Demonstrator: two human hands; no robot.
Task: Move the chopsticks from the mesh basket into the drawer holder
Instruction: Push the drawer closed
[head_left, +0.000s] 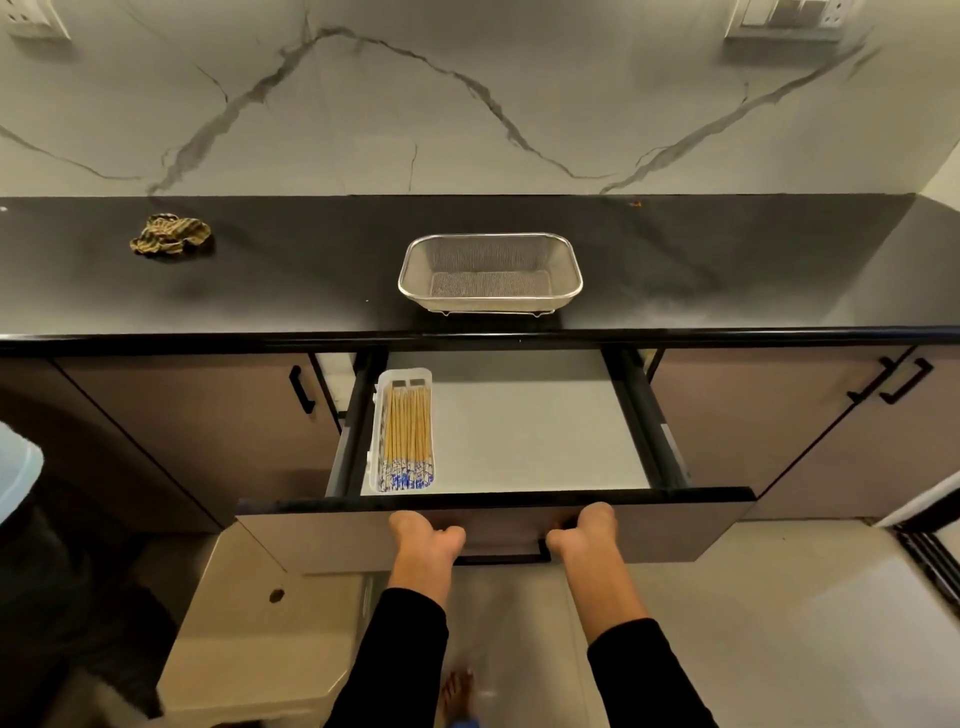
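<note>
The steel mesh basket (490, 273) stands on the black counter with nothing in it. Below it the drawer (540, 431) is pulled out. At the drawer's left side lies a clear plastic holder (377, 431) filled with several wooden chopsticks (408, 439), their blue-and-white ends toward me. My left hand (427, 535) and my right hand (584, 530) both press on the drawer front, fingers curled around its black handle (501, 558) and mostly hidden behind the panel.
A crumpled striped cloth (170, 236) lies on the black counter (260, 280) at the left. Closed cabinet doors (208, 415) with black handles flank the drawer. A beige box (260, 623) stands on the floor at lower left. My bare foot (457, 696) shows below.
</note>
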